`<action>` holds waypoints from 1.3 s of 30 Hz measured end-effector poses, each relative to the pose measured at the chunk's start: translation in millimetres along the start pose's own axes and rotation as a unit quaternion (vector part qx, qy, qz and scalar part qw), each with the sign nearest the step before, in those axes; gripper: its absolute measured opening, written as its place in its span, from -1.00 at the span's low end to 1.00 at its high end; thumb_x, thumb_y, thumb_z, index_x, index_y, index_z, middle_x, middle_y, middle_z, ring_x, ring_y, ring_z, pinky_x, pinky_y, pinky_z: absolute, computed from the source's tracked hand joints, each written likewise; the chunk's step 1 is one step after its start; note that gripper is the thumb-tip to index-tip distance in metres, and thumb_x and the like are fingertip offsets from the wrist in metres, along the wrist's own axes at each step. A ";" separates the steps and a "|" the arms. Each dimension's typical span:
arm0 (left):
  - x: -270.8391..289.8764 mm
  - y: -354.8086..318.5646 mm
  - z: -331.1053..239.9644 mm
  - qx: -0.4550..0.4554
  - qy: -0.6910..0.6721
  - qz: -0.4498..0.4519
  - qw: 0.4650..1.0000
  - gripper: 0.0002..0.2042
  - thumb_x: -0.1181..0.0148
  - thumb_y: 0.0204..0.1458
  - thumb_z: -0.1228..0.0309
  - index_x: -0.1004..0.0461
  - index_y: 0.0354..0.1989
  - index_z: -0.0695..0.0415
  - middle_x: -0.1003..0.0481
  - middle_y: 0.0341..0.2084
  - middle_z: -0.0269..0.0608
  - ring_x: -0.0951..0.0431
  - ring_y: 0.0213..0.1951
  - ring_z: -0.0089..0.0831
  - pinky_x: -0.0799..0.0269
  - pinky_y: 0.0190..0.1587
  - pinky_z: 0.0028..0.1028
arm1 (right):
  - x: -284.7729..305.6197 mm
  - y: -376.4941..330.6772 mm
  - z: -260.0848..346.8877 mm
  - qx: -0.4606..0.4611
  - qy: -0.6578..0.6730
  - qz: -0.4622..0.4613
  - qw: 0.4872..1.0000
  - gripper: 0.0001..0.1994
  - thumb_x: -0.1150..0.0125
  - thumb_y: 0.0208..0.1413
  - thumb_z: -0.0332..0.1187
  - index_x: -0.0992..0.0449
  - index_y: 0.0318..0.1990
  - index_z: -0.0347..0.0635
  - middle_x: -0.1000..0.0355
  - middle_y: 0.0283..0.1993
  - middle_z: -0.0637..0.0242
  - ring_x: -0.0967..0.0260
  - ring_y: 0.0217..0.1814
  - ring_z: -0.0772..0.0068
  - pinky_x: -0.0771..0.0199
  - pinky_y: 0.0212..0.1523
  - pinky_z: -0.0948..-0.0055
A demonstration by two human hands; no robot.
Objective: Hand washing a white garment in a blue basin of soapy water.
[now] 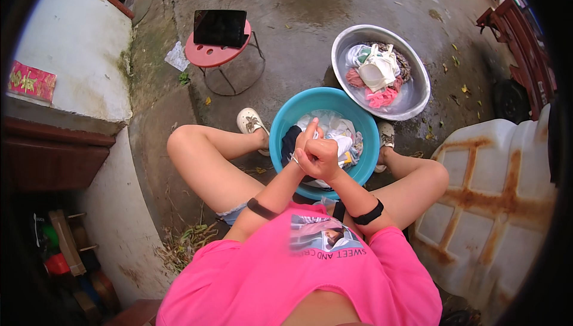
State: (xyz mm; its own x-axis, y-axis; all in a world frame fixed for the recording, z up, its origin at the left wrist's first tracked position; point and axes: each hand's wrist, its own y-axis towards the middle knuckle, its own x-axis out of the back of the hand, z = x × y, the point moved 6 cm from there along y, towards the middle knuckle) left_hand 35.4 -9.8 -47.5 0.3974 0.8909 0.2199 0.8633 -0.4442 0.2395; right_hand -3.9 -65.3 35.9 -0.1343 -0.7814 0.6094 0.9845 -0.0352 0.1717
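Both hands meet above a round turquoise basin [278, 138] between my knees. My left hand [307, 138] has a finger stretched out, pointing away from me; its other fingers are partly hidden. Against it presses my right hand [322, 156], curled into a fist, and whatever it may grip does not show. A thin bracelet sits at the left wrist. Below the hands, the basin holds white clothes [342, 128] and a dark navy cloth [290, 142] at its left side.
A metal basin [419, 90] of wet laundry stands at the far right of the turquoise one. On the left, a red stool [209, 57] carries a black tablet [219, 27]. A large white rust-streaked container [489, 188] is close on my right; a wall [89, 45] rises at left.
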 end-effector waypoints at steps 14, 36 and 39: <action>-8.1 4.8 -3.6 0.102 -0.208 -0.022 0.973 -0.61 0.09 0.13 0.07 -0.44 -0.51 0.13 -0.38 -0.58 -0.49 -0.32 -0.57 -0.66 -0.24 -0.51 -0.53 | 16.1 -5.8 28.6 0.202 0.033 -0.107 0.973 -0.73 -0.17 -0.30 -0.28 -0.37 -0.60 -0.37 -0.12 -0.10 -0.64 -0.12 -0.02 -0.56 -0.06 0.13 -0.06; -11.8 5.9 -15.3 0.284 -0.261 0.140 0.912 -0.77 -0.29 -0.10 0.33 -0.47 -0.32 0.17 -0.48 -0.48 -0.34 -0.45 -0.45 -0.63 -0.38 -0.41 -0.63 | 35.8 15.8 -118.3 -0.151 0.345 -0.228 0.898 -0.57 -0.07 0.14 -0.22 -0.19 -0.73 -0.15 -0.06 -0.72 0.60 0.11 -0.65 0.77 0.15 -0.65 0.62; -0.3 10.1 -18.6 0.316 -0.306 0.066 0.896 -0.85 -0.21 -0.02 0.37 -0.50 -0.39 0.19 -0.48 -0.47 -0.36 -0.45 -0.41 -0.64 -0.35 -0.34 -0.64 | 28.3 18.7 -117.2 -0.137 0.333 -0.172 0.917 -0.57 -0.04 0.16 -0.19 -0.20 -0.72 -0.14 -0.08 -0.71 0.59 0.09 -0.65 0.77 0.12 -0.64 0.63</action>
State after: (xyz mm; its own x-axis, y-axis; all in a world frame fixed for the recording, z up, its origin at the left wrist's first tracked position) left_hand 38.2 -16.3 -27.6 0.4377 0.8057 -0.3990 0.7233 -0.5792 -0.3761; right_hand 23.9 -161.0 -34.4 -0.4333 -0.8987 -0.0681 0.9005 -0.4348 0.0080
